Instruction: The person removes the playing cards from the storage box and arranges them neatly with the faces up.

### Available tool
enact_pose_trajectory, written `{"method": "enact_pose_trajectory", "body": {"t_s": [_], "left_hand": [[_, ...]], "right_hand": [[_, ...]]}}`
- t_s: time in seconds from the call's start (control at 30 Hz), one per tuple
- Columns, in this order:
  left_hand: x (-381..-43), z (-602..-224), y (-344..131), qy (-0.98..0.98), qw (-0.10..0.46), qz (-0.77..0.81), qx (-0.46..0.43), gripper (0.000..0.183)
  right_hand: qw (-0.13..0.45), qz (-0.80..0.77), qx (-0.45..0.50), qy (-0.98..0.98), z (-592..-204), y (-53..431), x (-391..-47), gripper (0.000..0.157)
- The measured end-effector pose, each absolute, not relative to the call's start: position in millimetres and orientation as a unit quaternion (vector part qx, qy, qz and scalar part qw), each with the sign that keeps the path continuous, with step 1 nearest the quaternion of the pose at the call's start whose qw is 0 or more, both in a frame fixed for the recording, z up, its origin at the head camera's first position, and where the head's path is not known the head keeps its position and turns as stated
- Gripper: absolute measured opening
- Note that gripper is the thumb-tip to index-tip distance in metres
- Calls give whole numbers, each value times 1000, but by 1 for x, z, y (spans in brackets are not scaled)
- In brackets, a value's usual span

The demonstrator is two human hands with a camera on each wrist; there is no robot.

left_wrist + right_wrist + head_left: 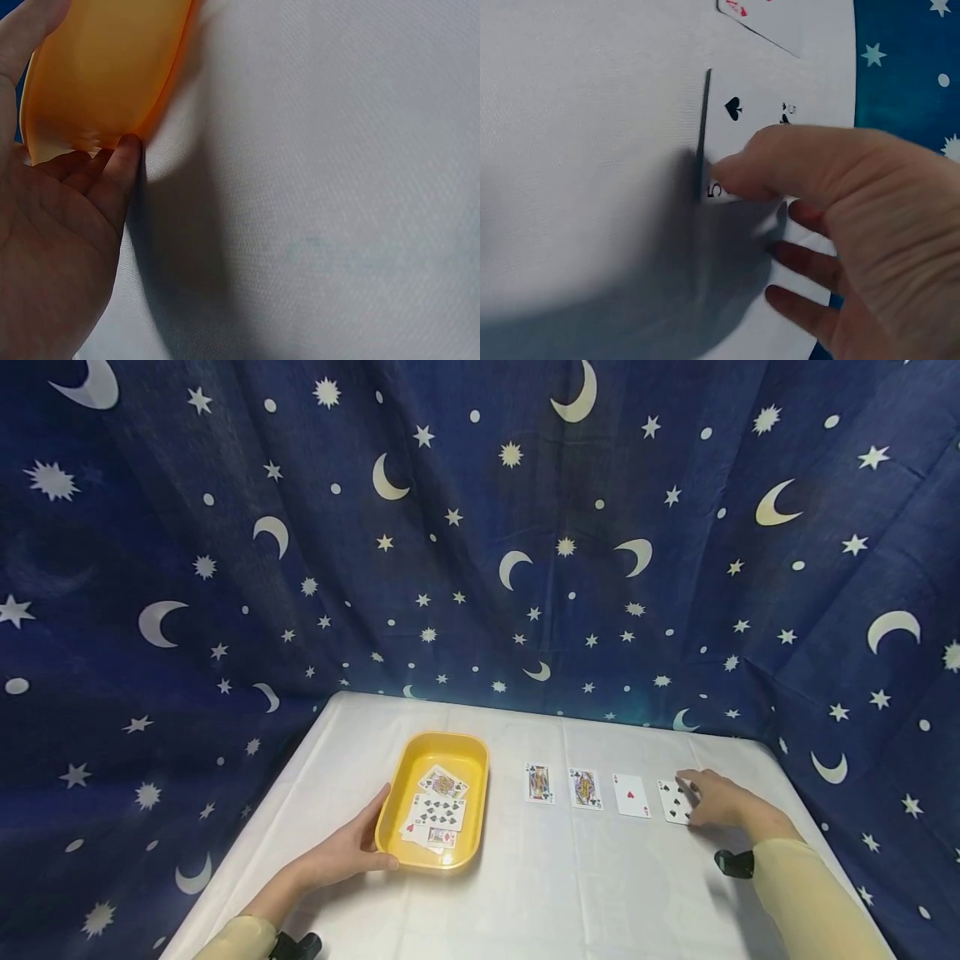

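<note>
A yellow tray [472,852] stands left of centre on the table, with several face-up playing cards [438,810] in it. My left hand [348,852] grips its near left corner, thumb and fingers spread along the outside; the left wrist view shows the fingers curled at the wall of the tray [112,67]. At the right end of a row of cards, my right hand [720,806] pinches a five of spades [672,800] by its right side. In the right wrist view, the thumb covers one corner of the five of spades [735,135]. The other fingers hang loosely curled beside it.
Left of the five lie an ace of hearts [631,795], a face card of clubs [585,788] and another face card [538,783], spaced apart. A white cloth covers the table [525,893]. A dark blue curtain [465,560] with moons and stars hangs behind and at both sides.
</note>
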State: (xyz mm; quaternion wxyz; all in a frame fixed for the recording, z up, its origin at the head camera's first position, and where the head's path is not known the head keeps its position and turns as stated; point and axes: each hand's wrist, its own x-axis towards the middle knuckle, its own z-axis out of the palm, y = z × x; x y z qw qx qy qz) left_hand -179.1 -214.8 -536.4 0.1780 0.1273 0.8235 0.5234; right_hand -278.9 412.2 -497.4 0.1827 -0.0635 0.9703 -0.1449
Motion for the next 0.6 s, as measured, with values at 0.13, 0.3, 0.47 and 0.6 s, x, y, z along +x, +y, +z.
{"method": "enact_pose_trajectory", "body": {"t_s": [0.13, 0.3, 0.47, 0.6], "left_hand": [[-179, -537, -215, 828, 178, 517, 122, 113], [-179, -537, -214, 831, 174, 514, 123, 114], [-179, -538, -215, 832, 175, 512, 124, 114], [-180, -540, -216, 830, 169, 513, 139, 113]], "right_hand": [[145, -153, -79, 974, -492, 410, -280, 82], [90, -138, -111, 980, -490, 403, -284, 76], [53, -128, -129, 982, -486, 382, -287, 78], [12, -122, -160, 980, -480, 349, -290, 80]]}}
